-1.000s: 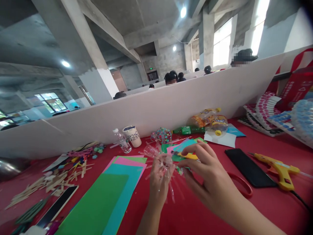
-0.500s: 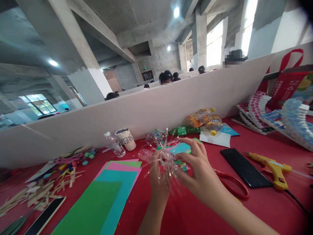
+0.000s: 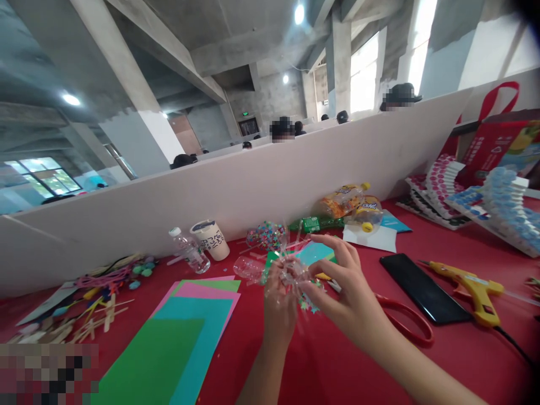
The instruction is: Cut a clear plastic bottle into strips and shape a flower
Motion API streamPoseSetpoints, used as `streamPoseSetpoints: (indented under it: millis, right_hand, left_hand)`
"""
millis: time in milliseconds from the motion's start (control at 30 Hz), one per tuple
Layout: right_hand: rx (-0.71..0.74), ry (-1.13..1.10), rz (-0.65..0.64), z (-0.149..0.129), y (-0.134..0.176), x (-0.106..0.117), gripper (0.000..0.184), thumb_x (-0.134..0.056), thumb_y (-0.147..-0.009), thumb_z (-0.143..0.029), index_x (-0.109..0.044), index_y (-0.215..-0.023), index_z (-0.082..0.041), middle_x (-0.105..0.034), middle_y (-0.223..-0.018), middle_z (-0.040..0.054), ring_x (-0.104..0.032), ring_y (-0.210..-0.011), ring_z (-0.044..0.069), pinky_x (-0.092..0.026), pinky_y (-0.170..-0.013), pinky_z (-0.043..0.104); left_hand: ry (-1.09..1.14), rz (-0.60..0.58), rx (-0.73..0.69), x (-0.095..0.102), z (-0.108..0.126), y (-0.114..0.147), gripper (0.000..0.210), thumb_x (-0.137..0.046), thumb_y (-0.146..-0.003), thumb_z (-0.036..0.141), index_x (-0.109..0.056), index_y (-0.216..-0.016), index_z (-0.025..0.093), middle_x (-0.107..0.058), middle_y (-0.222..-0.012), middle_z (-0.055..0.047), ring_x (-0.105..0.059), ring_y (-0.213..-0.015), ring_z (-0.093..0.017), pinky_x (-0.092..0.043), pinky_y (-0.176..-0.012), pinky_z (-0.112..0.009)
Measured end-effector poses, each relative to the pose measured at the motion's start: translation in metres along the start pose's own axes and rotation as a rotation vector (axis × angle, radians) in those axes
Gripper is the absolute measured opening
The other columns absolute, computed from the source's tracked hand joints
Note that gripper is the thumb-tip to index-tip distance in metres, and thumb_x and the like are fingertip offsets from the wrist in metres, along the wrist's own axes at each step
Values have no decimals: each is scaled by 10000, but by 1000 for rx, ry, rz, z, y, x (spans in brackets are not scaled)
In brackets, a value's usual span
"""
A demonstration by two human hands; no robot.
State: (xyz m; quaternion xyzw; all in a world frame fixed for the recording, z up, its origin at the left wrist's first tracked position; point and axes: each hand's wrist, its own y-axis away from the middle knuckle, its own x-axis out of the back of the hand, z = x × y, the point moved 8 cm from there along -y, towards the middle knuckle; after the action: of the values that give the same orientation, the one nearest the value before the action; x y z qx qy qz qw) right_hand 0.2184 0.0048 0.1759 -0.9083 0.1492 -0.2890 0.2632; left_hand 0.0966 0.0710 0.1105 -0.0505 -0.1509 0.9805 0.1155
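Note:
A cut clear plastic bottle (image 3: pixel 291 273), its side slit into thin strips that splay outward, is held above the red table. My left hand (image 3: pixel 279 304) is closed around it from below and the left. At its right side, my right hand (image 3: pixel 343 278) has its thumb and index finger bent against the strips, the other fingers raised. The strips are see-through and blurred, so the exact contact is hard to make out. Red-handled scissors (image 3: pixel 407 320) lie beside my right hand, partly hidden by it. Small coloured stars (image 3: pixel 311 304) lie behind the hands.
Coloured paper sheets (image 3: pixel 169 337) lie to the left, near wooden sticks (image 3: pixel 110 315). A clear bottle (image 3: pixel 192 253), a cup (image 3: pixel 211 241) and soda bottles (image 3: pixel 343 199) stand or lie along the white partition (image 3: pixel 236 194). On the right are a phone (image 3: pixel 422 289) and a yellow glue gun (image 3: pixel 476 289).
The cut bottle has tilted and moved slightly right with my left hand. My right hand has shifted a little, still at the strips. The view has turned slightly.

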Motion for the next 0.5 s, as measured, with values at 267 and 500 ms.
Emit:
streamPoseSetpoints:
  millis: [267, 500]
  right_hand:
    - [177, -14, 153, -23, 3, 57, 149, -504, -883, -186, -586, -766, -229, -557, -1064, 38, -500, -1010, 213, -383, -876, 405]
    - [342, 123, -63, -30, -1, 41, 104, -568, -834, -117, -600, -871, -208, -572, -851, 32, -504, -853, 183, -416, -781, 364]
  left_hand:
    - [51, -182, 172, 2, -8, 2, 252, -606, -793, 253, -603, -1044, 232, -647, -982, -54, -602, -893, -200, -485, -779, -311]
    - [10, -299, 269, -2, 1, 6, 367, -659, -734, 234, -597, -1096, 246, -655, -995, -44, -606, -851, -196, -486, -754, -305]
